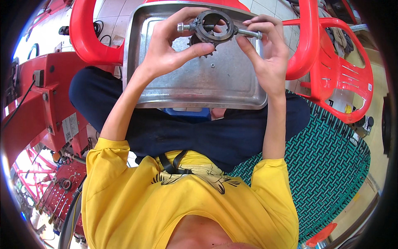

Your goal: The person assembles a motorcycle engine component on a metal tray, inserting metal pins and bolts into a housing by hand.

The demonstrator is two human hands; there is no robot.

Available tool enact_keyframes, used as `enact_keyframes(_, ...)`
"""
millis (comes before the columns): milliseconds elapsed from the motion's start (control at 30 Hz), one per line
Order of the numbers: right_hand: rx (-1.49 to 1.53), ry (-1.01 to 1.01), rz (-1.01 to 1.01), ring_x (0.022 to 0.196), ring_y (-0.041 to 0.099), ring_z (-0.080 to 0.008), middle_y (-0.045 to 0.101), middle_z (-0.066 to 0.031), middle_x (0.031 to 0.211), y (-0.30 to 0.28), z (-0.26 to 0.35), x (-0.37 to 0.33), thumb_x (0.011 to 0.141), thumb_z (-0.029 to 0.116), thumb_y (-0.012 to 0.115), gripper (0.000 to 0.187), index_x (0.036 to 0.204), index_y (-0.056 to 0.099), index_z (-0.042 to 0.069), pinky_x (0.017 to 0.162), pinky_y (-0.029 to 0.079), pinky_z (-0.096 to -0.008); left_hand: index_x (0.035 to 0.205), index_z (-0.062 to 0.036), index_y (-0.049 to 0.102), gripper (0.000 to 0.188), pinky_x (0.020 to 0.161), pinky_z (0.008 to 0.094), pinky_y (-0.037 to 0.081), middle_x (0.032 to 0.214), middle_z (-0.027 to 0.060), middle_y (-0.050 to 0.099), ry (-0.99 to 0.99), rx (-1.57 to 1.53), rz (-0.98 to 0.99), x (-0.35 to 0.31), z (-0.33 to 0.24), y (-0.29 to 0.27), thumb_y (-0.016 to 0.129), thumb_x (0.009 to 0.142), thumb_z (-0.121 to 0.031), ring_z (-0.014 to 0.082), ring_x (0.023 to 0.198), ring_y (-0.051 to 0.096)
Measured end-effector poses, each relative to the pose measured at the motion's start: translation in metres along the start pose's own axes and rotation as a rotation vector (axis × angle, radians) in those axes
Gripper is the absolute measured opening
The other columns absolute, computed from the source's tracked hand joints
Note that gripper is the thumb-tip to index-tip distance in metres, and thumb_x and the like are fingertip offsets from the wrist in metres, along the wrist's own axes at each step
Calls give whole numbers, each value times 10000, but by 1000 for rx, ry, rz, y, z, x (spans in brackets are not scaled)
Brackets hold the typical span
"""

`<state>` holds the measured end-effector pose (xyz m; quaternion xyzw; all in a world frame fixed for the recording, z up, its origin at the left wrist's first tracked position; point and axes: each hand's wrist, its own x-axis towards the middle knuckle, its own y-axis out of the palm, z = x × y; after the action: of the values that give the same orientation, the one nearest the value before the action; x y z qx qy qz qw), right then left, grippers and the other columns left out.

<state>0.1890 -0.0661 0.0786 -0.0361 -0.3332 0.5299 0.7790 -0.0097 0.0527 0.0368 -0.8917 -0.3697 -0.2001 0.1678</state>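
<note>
Over the metal tray [186, 93], my left hand [168, 52] grips a dark round metal ring clamp [216, 40], thumb along its lower edge. Below the ring shows a small toothed edge, partly hidden by my thumb. A silvery bolt [182, 27] sticks out on the ring's left side. On the right side, a threaded bolt [248, 32] ends in a hex head between the fingers of my right hand [270, 54]; thumb and fingers close around it. On the tray's floor lies a small nut [212, 65].
The tray rests on a red plastic chair [93, 45] before my crossed legs. Another red chair [344, 70] stands at the right. Red machinery [41, 99] is close on my left, above a red perforated rack [62, 186] of tools. I sit on a green woven seat [327, 157].
</note>
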Motion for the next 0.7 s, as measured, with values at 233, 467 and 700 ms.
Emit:
enact_keyframes(233, 327, 334, 89, 977, 565, -136, 589, -39, 1096, -2, 3, -5, 964, 206, 704, 205, 980, 631, 15, 833, 473, -292, 1296, -96, 636, 602, 942, 414, 577, 1155, 114, 716, 6, 30, 21, 1, -6, 1, 871, 769, -267, 241, 1074, 704)
enact_keyframes(467, 419, 305, -74, 864, 564, -109, 596, -36, 1037, 15, 15, -2, 977, 188, 690, 187, 926, 630, 18, 790, 457, -265, 1299, -96, 639, 612, 956, 385, 565, 1175, 107, 713, -18, 3, -7, -1, -5, 2, 877, 760, -262, 245, 1095, 696)
enact_keyframes(700, 474, 365, 32, 902, 541, -98, 569, -25, 1036, 7, 7, -7, 1012, 234, 645, 209, 984, 619, 28, 812, 465, -271, 1288, -74, 637, 614, 950, 369, 564, 1173, 109, 711, -31, -10, 16, 2, -9, 5, 886, 750, -235, 228, 1099, 690)
